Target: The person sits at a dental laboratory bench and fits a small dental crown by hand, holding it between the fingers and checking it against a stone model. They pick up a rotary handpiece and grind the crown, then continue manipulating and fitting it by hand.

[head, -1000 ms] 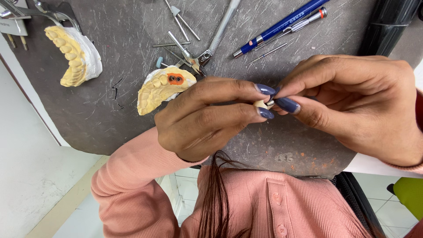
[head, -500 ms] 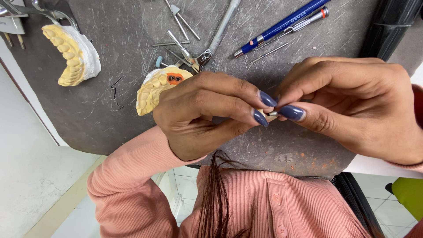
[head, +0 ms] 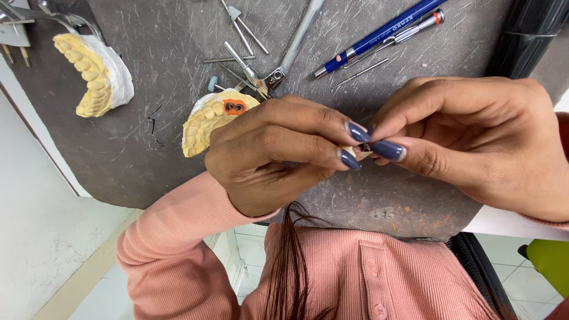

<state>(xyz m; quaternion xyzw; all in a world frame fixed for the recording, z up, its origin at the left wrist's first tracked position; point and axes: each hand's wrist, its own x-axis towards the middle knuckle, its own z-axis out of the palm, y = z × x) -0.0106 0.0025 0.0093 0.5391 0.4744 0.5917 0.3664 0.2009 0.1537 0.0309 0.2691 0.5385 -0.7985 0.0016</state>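
My left hand (head: 278, 154) and my right hand (head: 474, 136) meet fingertip to fingertip over the dark scratched bench top (head: 148, 53). Together they pinch a tiny pale tooth-like piece (head: 363, 150), mostly hidden by the fingers and dark blue nails. Just behind my left hand lies a yellow dental cast (head: 207, 121) with an orange patch on it. A second yellow cast on a white plaster base (head: 95, 74) sits at the far left.
Several thin metal burs and hand tools (head: 240, 56) lie scattered at the back, beside a long metal instrument (head: 296, 41). A blue pen (head: 379, 35) and a slim silver pen (head: 415, 26) lie behind my right hand. A black object (head: 527, 35) stands at the far right.
Both hands have stayed together on the small piece, with the fingertips shifting slightly around it. The view has drifted a little; nothing on the bench moved.
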